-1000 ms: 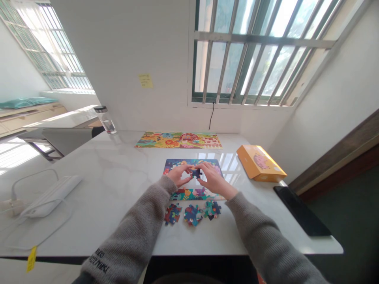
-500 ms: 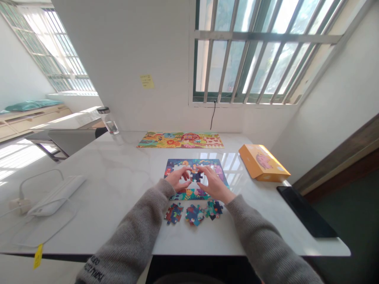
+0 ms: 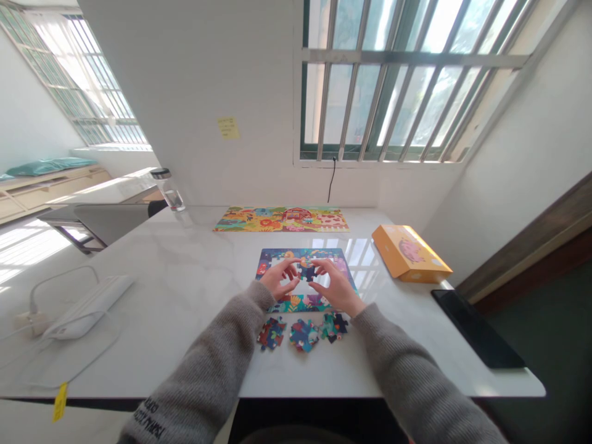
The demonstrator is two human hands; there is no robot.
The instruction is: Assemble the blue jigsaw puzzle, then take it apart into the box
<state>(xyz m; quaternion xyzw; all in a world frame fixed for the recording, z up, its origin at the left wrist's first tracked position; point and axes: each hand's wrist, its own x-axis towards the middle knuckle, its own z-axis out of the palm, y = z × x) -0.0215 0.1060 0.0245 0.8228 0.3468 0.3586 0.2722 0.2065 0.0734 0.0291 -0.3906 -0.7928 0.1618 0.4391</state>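
Dark puzzle piece (image 3: 306, 273): between the hands, within the puzzle frame's (image 3: 295, 303) outline.
Left hand (image 3: 280, 279): fingers curved, pinch unclear.
Right hand (image 3: 336, 287): fingers bent, pinch unclear.
Fit risk: uneven pressure could skew or bend the piece.

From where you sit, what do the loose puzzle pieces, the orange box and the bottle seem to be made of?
Loose puzzle pieces: probably printed cardboard, flat with interlocking cut edges.
Orange box: likely smooth printed card, judging by flat panels and crisp edges.
Bottle: glossy clear glass or plastic, see-through below a dark lid.
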